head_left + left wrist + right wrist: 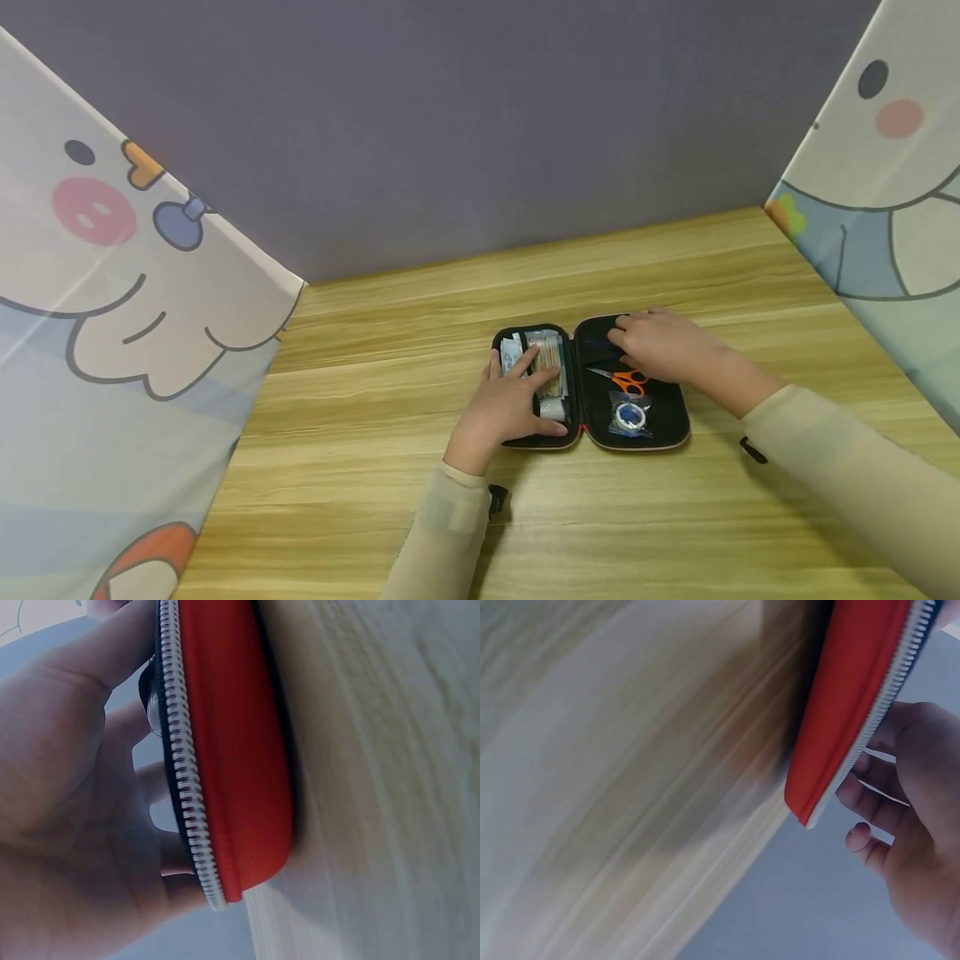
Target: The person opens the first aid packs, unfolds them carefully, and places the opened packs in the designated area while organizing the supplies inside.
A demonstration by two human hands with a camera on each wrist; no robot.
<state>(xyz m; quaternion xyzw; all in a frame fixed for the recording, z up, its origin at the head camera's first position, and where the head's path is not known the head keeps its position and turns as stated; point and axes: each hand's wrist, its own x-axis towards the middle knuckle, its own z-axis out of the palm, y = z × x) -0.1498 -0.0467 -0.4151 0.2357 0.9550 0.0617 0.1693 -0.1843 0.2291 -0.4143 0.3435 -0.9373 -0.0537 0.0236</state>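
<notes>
An unzipped case [596,437] lies open like a book, black inside, with a red shell [244,750] and a white zipper. My left hand [502,408] spreads its fingers over the left half, across a pack of cotton swabs [549,354] and a white packet [512,352]. At the upper right of the other half is my right hand [660,343], fingers bent down into it; the case edge hides the thumb and forefinger tips in the right wrist view, so I cannot tell whether they pinch anything. Below it sit orange-handled scissors [628,382] and a wrapped roll of tape [630,417].
The case rests on a wood-grain table [360,433]. A grey-purple panel [480,133] rises behind the table, and cartoon-printed cloth [150,333] hangs at the left and right sides. A silvery-white roll [552,409] lies in the left half of the case.
</notes>
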